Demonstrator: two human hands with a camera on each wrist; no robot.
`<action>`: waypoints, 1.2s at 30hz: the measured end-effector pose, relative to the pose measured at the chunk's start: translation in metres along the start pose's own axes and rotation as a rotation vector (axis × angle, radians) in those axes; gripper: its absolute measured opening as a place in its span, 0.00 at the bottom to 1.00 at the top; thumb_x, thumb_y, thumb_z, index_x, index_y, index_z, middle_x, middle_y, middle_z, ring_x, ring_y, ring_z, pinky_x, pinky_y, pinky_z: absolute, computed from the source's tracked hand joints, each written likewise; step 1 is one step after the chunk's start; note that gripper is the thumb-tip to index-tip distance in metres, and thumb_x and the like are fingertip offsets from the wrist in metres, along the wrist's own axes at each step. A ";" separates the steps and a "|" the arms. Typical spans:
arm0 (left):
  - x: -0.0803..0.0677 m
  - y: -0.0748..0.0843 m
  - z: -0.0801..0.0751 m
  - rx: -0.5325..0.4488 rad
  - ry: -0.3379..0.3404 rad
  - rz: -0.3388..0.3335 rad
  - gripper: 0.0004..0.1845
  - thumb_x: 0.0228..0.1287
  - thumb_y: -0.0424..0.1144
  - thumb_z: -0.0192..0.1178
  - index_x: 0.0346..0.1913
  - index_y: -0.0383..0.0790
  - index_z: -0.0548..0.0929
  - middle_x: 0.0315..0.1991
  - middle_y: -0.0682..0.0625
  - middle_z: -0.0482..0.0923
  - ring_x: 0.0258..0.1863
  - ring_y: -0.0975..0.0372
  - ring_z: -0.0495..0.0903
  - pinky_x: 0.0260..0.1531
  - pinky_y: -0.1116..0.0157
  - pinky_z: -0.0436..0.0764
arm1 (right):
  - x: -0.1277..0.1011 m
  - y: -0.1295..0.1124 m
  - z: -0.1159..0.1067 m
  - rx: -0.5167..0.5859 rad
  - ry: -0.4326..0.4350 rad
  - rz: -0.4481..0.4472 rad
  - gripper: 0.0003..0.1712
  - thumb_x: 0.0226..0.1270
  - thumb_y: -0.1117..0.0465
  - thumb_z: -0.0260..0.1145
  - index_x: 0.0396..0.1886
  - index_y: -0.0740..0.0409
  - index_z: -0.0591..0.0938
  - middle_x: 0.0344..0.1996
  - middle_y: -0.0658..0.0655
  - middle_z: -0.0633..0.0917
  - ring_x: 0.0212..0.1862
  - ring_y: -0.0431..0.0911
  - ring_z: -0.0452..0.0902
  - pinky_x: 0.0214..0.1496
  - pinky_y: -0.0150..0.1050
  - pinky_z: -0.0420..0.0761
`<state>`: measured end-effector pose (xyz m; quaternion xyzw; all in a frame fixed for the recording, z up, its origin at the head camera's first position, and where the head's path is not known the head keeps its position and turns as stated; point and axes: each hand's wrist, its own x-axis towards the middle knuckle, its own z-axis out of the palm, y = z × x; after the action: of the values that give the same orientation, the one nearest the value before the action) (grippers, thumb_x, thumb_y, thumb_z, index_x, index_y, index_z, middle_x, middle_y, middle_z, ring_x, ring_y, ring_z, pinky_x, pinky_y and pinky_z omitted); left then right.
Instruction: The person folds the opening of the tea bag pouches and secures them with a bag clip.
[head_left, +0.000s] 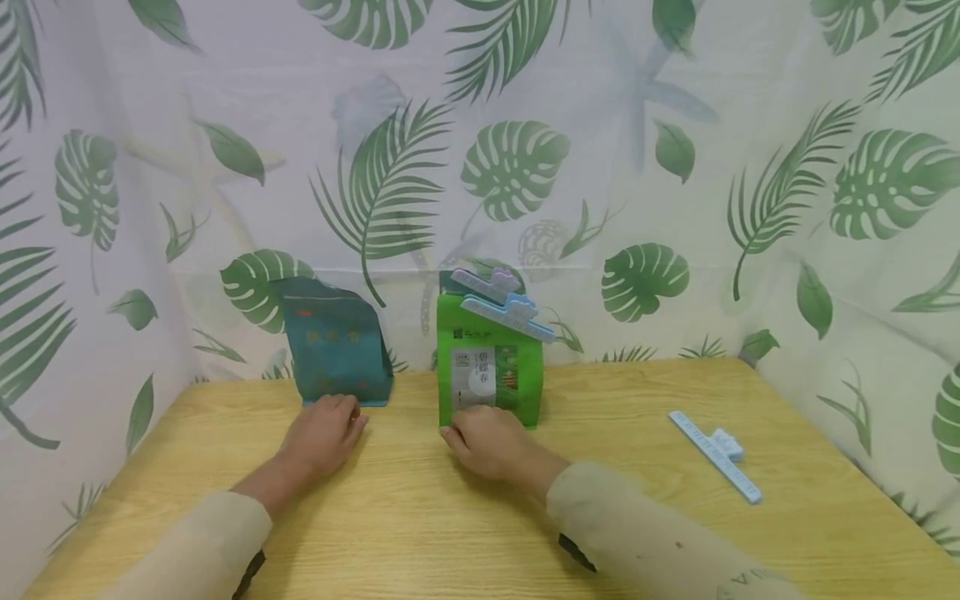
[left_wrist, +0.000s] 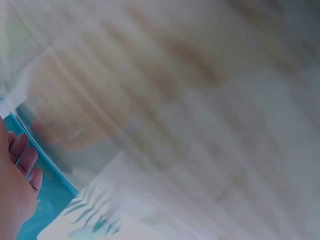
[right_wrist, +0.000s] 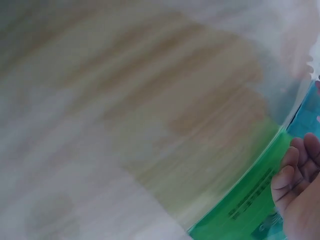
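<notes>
So there are two pouches standing upright on the wooden tabletop (head_left: 480,517), toward the far edge by the leaf-print curtain (head_left: 675,167). The teal pouch (head_left: 337,346) is on the left, the green pouch (head_left: 491,367) just right of center, and they're apart with a gap of bare wood between them.

The left hand (head_left: 324,433) sits palm down right at the near foot of the teal pouch, fingertips touching or nearly touching its bottom edge. The fingers look relaxed, not wrapped around anything, so that grip is loose and holding nothing. In the left wrist view the hand (left_wrist: 17,190) lies flat against the teal surface (left_wrist: 50,192), though that shot is super blurry, so I wouldn't swear to actual contact.

The right hand (head_left: 487,442) is at the near base of the green pouch, fingers lightly bent against the front lower part of it. The right wrist view shows the fingers (right_wrist: 295,170) laid on the green pouch (right_wrist: 250,200) face rather than pinching it, so I'd call that grip released too, just resting on the pouch.

The green pouch has two clips across its top: a pale purple clip (head_left: 483,286) farther back and a light blue clip (head_left: 510,319) slanting down to the right in front of it.

Another light blue clip (head_left: 716,456) lies flat on the tabletop well off to the right, away from both hands.
</notes>
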<state>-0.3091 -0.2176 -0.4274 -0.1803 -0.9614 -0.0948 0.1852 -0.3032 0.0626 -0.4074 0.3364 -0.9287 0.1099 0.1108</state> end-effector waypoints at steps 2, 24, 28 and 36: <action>-0.002 -0.003 -0.002 0.007 0.008 -0.008 0.09 0.72 0.41 0.58 0.34 0.41 0.77 0.29 0.49 0.77 0.34 0.52 0.78 0.40 0.52 0.78 | 0.003 -0.005 0.001 -0.002 -0.004 -0.003 0.20 0.79 0.50 0.54 0.22 0.48 0.73 0.18 0.45 0.72 0.23 0.38 0.68 0.28 0.36 0.73; -0.008 -0.041 -0.016 0.193 0.008 -0.282 0.22 0.75 0.48 0.50 0.40 0.27 0.76 0.36 0.35 0.79 0.40 0.42 0.77 0.39 0.45 0.72 | 0.030 -0.047 0.013 -0.195 -0.105 -0.055 0.18 0.80 0.47 0.49 0.35 0.52 0.77 0.30 0.49 0.75 0.26 0.42 0.73 0.27 0.37 0.75; -0.009 -0.046 -0.016 0.196 -0.002 -0.346 0.24 0.74 0.49 0.50 0.42 0.25 0.75 0.38 0.33 0.77 0.42 0.40 0.76 0.41 0.44 0.71 | 0.031 -0.048 0.015 -0.219 -0.115 -0.058 0.18 0.81 0.47 0.48 0.37 0.52 0.77 0.32 0.50 0.77 0.27 0.43 0.75 0.28 0.37 0.77; -0.011 -0.047 -0.013 0.152 -0.030 -0.343 0.24 0.73 0.48 0.51 0.46 0.22 0.73 0.43 0.30 0.75 0.46 0.38 0.73 0.42 0.43 0.69 | 0.031 -0.047 0.017 -0.301 -0.160 -0.052 0.19 0.81 0.45 0.47 0.40 0.52 0.77 0.36 0.50 0.79 0.30 0.43 0.78 0.31 0.39 0.80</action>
<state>-0.3132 -0.2671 -0.4252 -0.0009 -0.9850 -0.0495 0.1650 -0.2978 0.0041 -0.4084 0.3474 -0.9316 -0.0604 0.0882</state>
